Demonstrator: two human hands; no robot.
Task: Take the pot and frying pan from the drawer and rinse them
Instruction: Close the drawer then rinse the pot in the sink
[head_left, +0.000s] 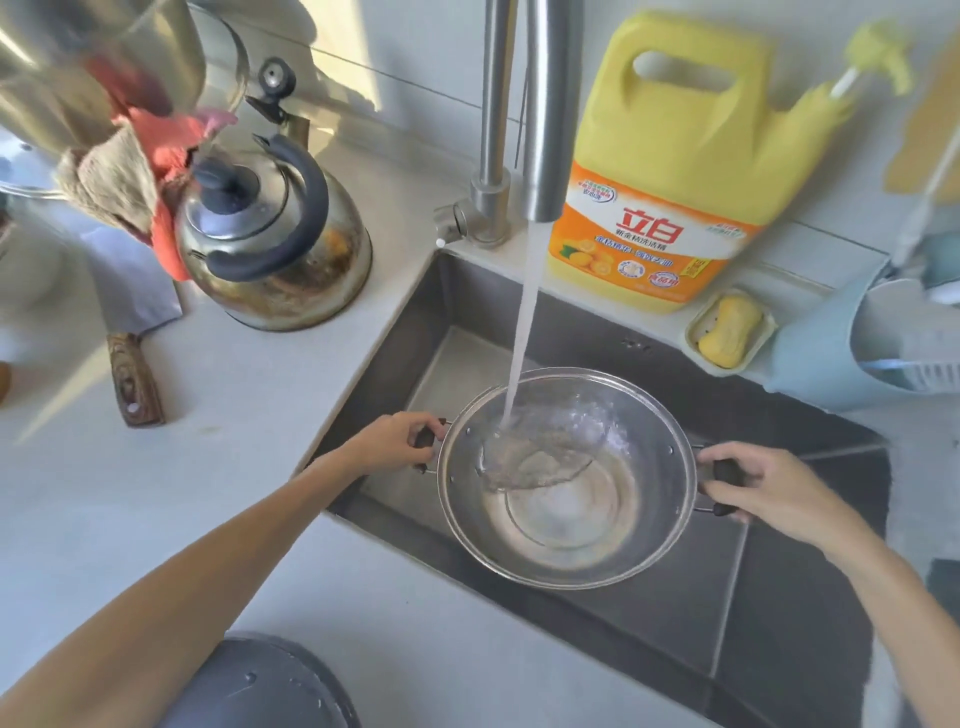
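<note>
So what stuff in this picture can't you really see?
Head view, the only one:
- The dark round thing at the bottom edge is cut off; whether it is the frying pan is unclear.
- The shiny pot at top left is blurred and cropped.
- The sink drain is hidden by the held pot.
- The pot handles are mostly covered by the left hand and right hand.

Bare forearms, no sleeves, no rings

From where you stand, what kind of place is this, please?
A home kitchen, most likely, at the sink: the faucet runs into a pot held by both hands, beside a dish-soap jug and a kettle on the counter.
</note>
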